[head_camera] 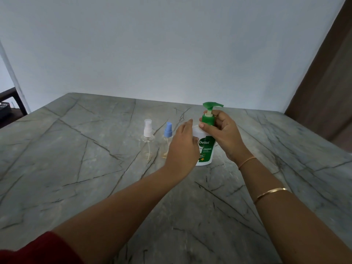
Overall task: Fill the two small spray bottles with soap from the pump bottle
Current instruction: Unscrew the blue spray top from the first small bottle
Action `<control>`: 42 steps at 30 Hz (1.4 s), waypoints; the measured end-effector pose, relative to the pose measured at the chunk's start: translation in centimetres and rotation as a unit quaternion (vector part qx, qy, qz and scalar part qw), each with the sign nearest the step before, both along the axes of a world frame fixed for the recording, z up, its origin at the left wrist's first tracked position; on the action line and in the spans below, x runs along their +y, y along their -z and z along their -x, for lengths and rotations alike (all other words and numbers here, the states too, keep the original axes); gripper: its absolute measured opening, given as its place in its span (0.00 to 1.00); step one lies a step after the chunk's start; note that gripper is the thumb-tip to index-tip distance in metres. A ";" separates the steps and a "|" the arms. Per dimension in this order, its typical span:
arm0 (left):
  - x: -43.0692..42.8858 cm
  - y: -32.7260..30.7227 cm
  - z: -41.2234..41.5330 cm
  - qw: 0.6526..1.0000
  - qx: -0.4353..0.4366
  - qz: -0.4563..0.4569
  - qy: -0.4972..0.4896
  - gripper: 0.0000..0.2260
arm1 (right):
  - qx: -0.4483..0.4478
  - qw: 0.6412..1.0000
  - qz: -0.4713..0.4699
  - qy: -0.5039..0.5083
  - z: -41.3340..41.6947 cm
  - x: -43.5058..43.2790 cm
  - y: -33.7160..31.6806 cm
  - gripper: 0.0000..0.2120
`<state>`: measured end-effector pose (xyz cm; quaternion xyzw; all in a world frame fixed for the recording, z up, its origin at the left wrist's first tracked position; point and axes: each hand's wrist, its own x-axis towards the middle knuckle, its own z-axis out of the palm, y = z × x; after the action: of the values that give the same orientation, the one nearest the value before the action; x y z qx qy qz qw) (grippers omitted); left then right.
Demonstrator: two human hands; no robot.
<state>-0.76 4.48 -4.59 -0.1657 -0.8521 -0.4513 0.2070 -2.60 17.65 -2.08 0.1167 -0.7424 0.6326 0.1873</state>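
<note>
A white pump bottle (205,149) with a green label and green pump head stands upright on the grey marble table (95,168). My left hand (183,143) wraps around its body from the left. My right hand (222,130) pinches the green collar under the pump head with thumb and fingers. Left of the pump bottle stand two small clear spray bottles. One has a blue cap (168,130) and is partly hidden behind my left hand. The other has a white cap (148,136) and stands further left, untouched.
A pale wall runs behind the table's far edge. A brown wooden panel (327,82) rises at the right. A dark piece of furniture (7,105) shows at the far left beyond the table.
</note>
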 end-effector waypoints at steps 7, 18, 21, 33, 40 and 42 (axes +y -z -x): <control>-2.2 1.2 -1.7 0.995 0.075 -0.048 -0.053 0.18 | 0.128 0.976 -0.062 0.168 -1.6 -0.7 0.0 0.26; -3.1 1.9 -1.5 0.992 0.036 -0.073 -0.091 0.23 | 0.233 0.882 -0.392 0.120 -2.5 -7.2 -2.1 0.13; -3.3 1.9 -1.0 0.994 0.013 -0.089 -0.064 0.25 | 0.092 0.888 -0.440 0.092 -1.0 -8.9 -2.0 0.20; -4.0 2.7 0.0 0.996 -0.038 -0.060 -0.047 0.24 | -0.014 0.906 -0.422 0.030 -0.6 -9.2 -1.7 0.05; -4.2 3.1 -0.2 0.994 -0.091 -0.025 -0.056 0.27 | -0.027 0.892 -0.452 0.015 -1.0 -9.1 -1.7 0.15; -4.3 3.0 -0.2 0.994 -0.093 -0.021 -0.059 0.27 | -0.024 0.896 -0.442 0.030 -0.9 -9.1 -1.5 0.11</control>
<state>-0.56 0.22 -7.60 -0.0683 -0.8662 -0.4698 0.1562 -1.71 8.55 -0.60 0.1496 -0.9529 0.2363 0.1175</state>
